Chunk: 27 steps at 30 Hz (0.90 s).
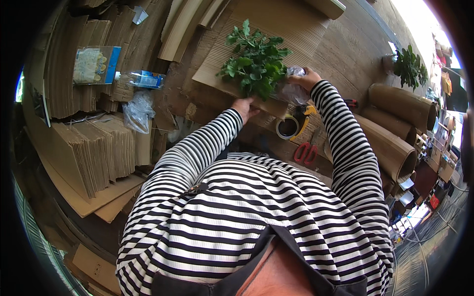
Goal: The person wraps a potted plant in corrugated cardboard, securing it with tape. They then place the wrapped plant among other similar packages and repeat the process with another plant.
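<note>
A leafy green plant (254, 59) lies on a ribbed cardboard sheet (212, 69) at the top middle. My left hand (244, 108) grips the sheet's near edge, just below the leaves, with some fingers hidden. My right hand (306, 79) is closed on a crumpled clear plastic wrapping (295, 92) at the plant's right side; what is inside it is unclear. Just below are a tape dispenser with a roll (299, 121) and red-handled scissors (306, 153).
Stacked flat cardboard (94, 153), a plastic bottle (145, 79) and a plastic bag (136, 111) are at left. Rolled cardboard tubes (385, 143) lie at right, below a second leafy plant (412, 69). A cardboard roll (321, 7) sits at the top.
</note>
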Each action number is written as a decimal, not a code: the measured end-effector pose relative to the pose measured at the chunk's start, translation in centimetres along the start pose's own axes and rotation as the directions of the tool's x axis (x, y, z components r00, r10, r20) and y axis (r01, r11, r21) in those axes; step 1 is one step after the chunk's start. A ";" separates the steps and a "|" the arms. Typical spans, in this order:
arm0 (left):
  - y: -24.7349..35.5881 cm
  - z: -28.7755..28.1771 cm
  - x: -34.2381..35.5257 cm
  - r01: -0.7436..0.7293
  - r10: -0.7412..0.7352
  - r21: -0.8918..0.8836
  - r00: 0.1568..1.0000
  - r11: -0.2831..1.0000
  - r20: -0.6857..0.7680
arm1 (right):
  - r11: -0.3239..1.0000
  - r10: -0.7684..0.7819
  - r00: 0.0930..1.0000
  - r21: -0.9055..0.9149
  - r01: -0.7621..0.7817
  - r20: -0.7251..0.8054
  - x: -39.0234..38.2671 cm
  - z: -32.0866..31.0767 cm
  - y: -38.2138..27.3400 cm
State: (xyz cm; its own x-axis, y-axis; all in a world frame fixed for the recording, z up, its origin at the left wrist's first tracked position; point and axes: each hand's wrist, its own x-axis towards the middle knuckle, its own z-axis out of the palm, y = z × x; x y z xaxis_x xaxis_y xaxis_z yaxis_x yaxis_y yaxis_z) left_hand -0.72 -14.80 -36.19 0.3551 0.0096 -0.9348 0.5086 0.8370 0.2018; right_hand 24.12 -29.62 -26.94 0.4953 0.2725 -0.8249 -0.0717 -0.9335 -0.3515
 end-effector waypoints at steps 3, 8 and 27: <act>1.3 -2.1 -2.0 -0.020 0.019 0.058 1.000 0.998 0.017 | 0.993 -0.003 1.000 0.117 0.000 0.019 0.5 1.5 0.6; 2.2 -4.4 -4.7 0.034 -0.044 0.146 0.997 0.989 0.067 | 0.982 0.028 0.994 0.180 -0.047 0.108 0.6 2.6 -1.3; -0.2 0.3 -2.8 0.046 -0.047 0.023 0.997 0.999 0.053 | 0.997 0.069 0.995 -0.015 -0.070 -0.074 1.0 5.3 0.7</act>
State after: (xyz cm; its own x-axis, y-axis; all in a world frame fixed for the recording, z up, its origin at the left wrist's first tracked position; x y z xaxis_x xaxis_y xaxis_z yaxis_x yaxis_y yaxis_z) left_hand -1.59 -15.14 -33.53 0.3715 -0.0587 -0.9266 0.5422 0.8239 0.1652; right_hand 20.01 -28.82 -30.35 0.5516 0.1894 -0.8123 -0.0936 -0.9537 -0.2860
